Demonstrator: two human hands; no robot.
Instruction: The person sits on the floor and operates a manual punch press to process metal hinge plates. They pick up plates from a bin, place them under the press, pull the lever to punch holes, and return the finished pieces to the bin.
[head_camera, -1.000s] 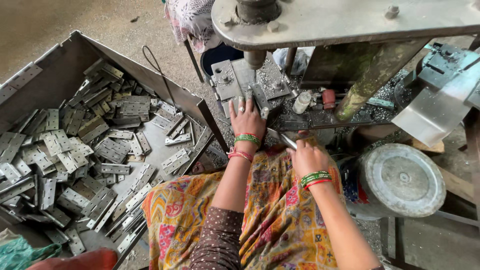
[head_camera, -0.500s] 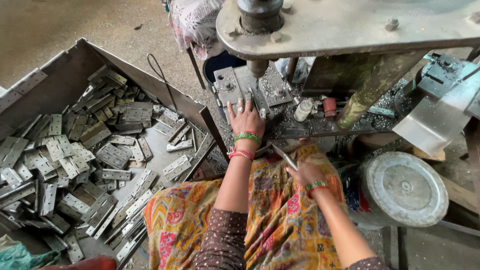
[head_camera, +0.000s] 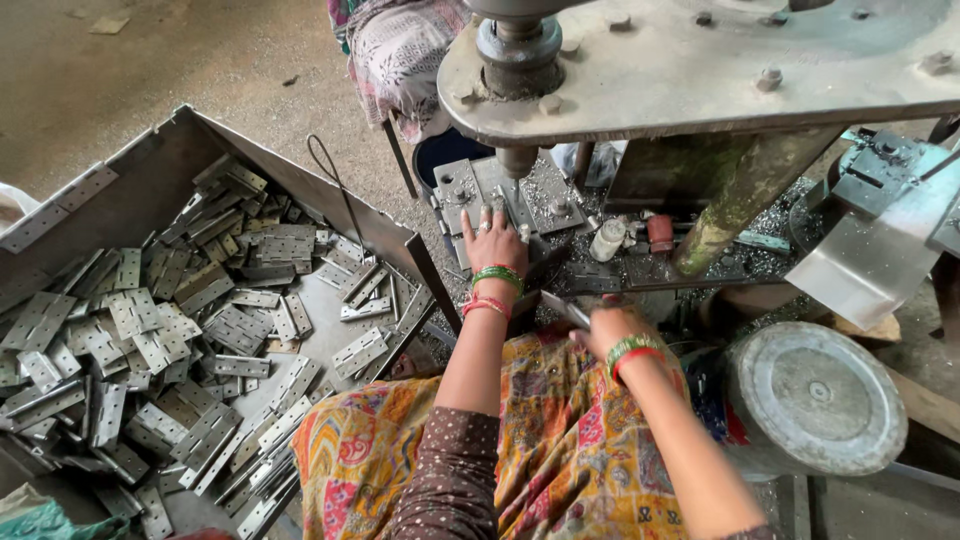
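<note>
L hand (head_camera: 492, 240) flat on hinge plate (head_camera: 478, 192) — R hand (head_camera: 610, 328) grips another hinge (head_camera: 565, 309).

Flat grey metal hinge plate (head_camera: 563, 308), held tilted in the right hand (head_camera: 612, 330) just above the patterned lap. Another grey plate (head_camera: 478, 190) with holes, lying flat on the press bed under the left hand's (head_camera: 493, 243) spread fingers.
</note>
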